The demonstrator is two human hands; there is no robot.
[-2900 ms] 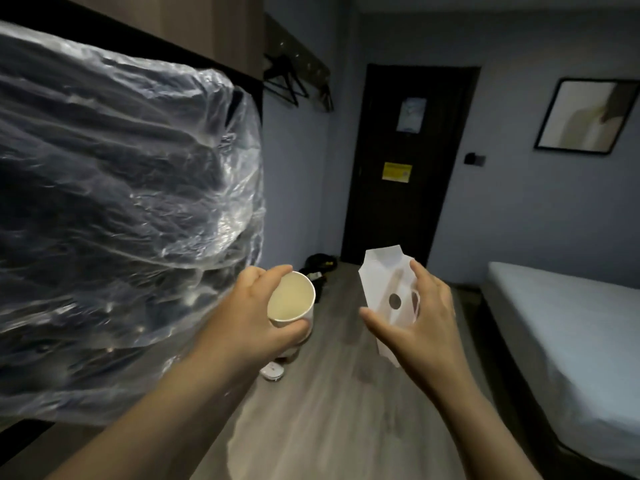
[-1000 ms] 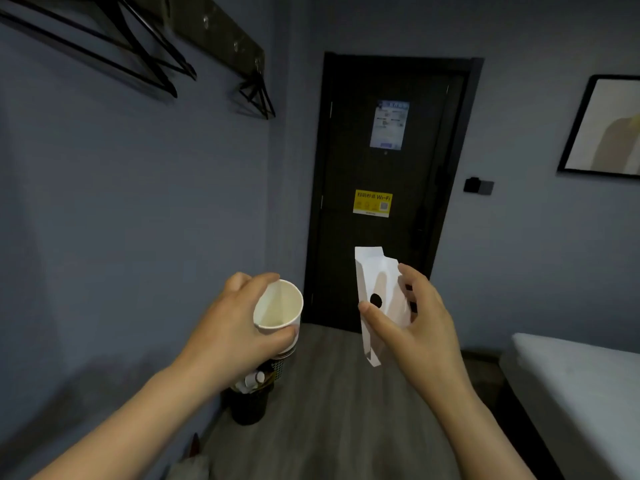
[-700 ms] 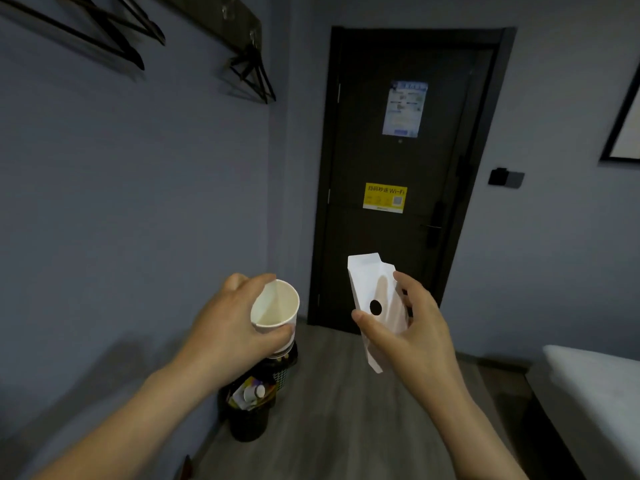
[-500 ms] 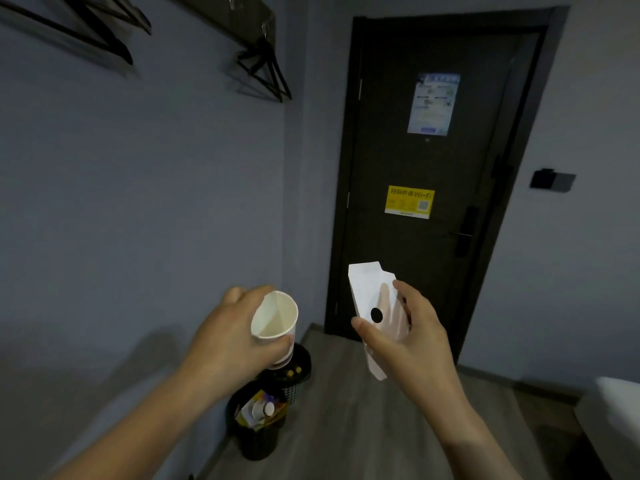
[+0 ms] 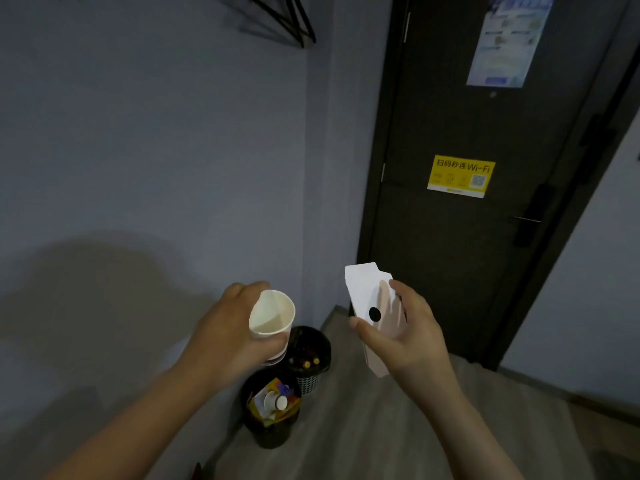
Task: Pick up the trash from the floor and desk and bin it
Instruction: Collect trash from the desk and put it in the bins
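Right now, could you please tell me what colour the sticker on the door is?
Yellow sticker with pale lettering, clearest in the head view.

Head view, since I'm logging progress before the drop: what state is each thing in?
paper cup, tilted, looks empty, held in left hand
white packet, flat, held in right hand
near bin, upright, open, holding trash
far bin, upright, open, some trash inside
door, shut
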